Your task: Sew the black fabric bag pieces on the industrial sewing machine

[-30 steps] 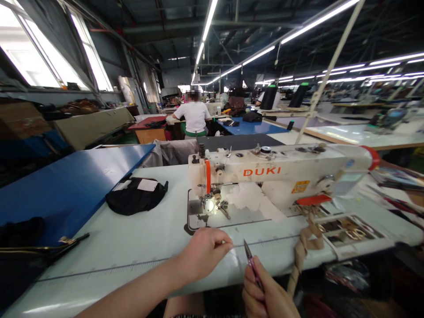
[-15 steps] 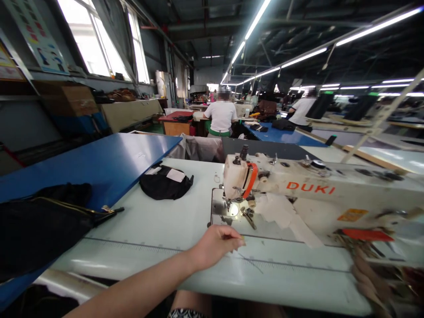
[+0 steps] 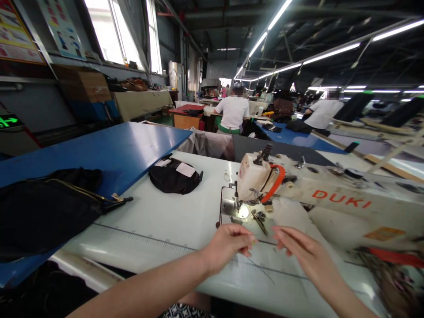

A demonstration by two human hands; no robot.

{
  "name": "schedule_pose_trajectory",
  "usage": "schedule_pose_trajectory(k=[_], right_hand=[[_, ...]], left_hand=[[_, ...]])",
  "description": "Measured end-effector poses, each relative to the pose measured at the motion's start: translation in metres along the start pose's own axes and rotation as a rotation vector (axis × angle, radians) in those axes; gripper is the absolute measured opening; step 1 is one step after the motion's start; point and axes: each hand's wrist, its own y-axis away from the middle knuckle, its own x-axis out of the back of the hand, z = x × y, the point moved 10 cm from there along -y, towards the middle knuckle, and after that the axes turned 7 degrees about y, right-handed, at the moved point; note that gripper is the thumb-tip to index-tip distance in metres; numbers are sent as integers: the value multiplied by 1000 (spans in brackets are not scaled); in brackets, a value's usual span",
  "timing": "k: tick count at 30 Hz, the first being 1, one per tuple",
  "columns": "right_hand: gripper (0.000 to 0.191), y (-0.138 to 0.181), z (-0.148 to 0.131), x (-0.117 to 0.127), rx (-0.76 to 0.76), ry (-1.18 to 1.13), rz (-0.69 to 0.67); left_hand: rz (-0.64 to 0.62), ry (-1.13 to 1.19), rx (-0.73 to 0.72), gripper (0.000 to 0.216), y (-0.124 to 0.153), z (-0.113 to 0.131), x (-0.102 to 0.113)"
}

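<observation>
My left hand (image 3: 228, 247) is closed in a pinch just in front of the sewing machine's needle plate (image 3: 228, 211). A thin dark thread (image 3: 261, 267) trails down to the right from its fingertips, and a tiny yellowish speck shows there. Facing it from the right, my right hand (image 3: 303, 251) has its fingers loosely stretched toward the left fingertips, with a gap between the hands. Nothing shows in the right hand; its thumb is hard to make out. Behind both hands stands the white sewing machine (image 3: 255, 176) with its orange lever, and metal guide parts (image 3: 260, 221) lie beside the lit needle area.
A black rounded fabric piece (image 3: 175, 176) with pale labels lies left of the machine. Farther left, a black zippered bag (image 3: 49, 212) rests across the blue table (image 3: 132, 145). Scissors-like tools and a red item (image 3: 395, 256) sit at right. Two people work farther back.
My right hand has come in from the lower right edge, up beside the left hand. The left hand keeps its pinch in front of the machine. The view has turned slightly left.
</observation>
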Motion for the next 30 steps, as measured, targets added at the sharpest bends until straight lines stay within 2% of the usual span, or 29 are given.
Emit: schedule_pose_trajectory(k=[3,4,6,9,11,13,15,17,20,24,30], right_hand=[[34,-21,-19,-80,-88,-295,-288],[33,-26,-23,-98,-126,-408,-368],[29,-36,-25,-117,-175,-591,-468],[26,-48,-18,-117,-177,-699,-523],[26,-57,-12,-108,-122,-632,-482],[27,-65,-7,-97,-49,-485,-387],[29,-70,-3,-89,1,-335,-285],[31,-73,-1,-87,14,-264,-242],[34,-72,0,-92,12,-292,-275],[40,-69,-1,-99,9,-362,-352],[44,-70,0,-94,-45,-378,-260]], left_hand=[[-22,32,19,33,0,-6,-6],[-23,36,27,33,-1,-6,-5],[-9,37,43,33,-6,-3,5],[37,-89,13,29,-27,14,31],[57,-292,-46,23,-47,29,45],[46,-403,-73,16,-67,36,51],[8,-444,-78,12,-82,34,47],[-37,-479,-91,11,-88,29,38],[-66,-507,-125,16,-88,25,32],[-59,-514,-139,20,-87,25,35],[-68,-553,-145,21,-86,26,35]])
